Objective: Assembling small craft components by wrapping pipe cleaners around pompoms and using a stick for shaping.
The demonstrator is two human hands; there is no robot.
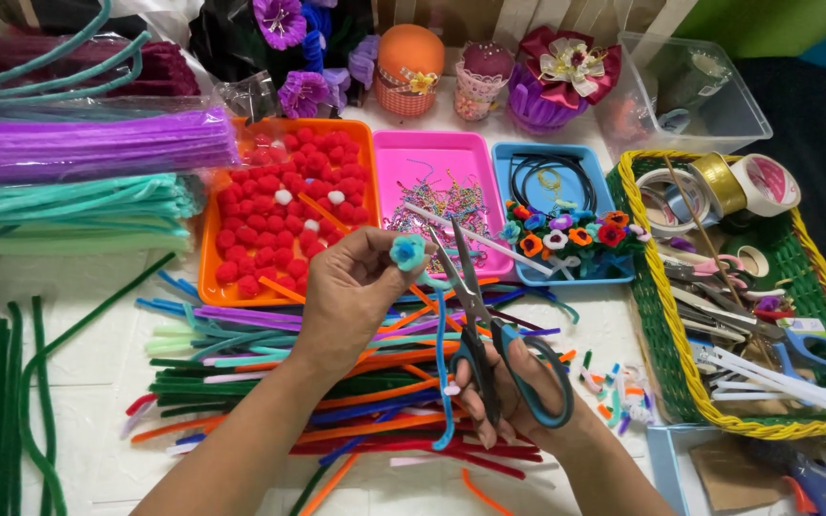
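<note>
My left hand [356, 291] pinches a small blue coiled pipe-cleaner flower [407, 250] between thumb and fingertips; its blue stem [443, 363] hangs down in a curve. My right hand [518, 392] grips a pair of scissors with dark teal handles [504, 368]. The blades [456, 263] are open, pointing up beside the flower, just right of it. Both hands hover over a loose heap of coloured pipe cleaners [336, 373] on the white table.
An orange tray of red pompoms [284, 205], a pink tray of small pieces [442, 191] and a blue tray of finished little flowers [566, 234] stand behind. A green-and-yellow basket [652, 325] with tape rolls and tools sits right. Bundled pipe cleaners [78, 172] lie left.
</note>
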